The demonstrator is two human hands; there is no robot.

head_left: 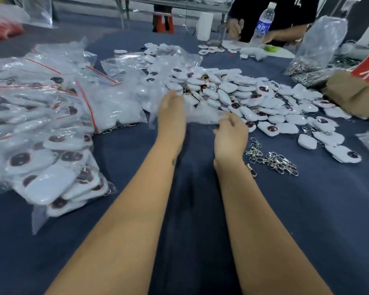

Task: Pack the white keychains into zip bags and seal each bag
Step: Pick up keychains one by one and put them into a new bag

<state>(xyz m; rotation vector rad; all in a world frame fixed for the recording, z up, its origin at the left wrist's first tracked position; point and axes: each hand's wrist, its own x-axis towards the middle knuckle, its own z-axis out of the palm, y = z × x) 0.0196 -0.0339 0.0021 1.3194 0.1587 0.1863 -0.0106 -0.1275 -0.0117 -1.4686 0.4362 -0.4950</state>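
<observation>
both our arms reach forward over the dark cloth. our left hand (172, 109) and right hand (230, 133) pinch a clear zip bag (202, 116), blurred and crumpled, at the near edge of the loose white keychains (243, 92) heaped just beyond it.

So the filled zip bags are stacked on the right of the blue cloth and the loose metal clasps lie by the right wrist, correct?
Not quite. The head view shows the filled clear zip bags with red seal strips stacked on the left of the dark blue cloth, not the right. The loose silver metal clasps do lie by the right wrist.
</observation>
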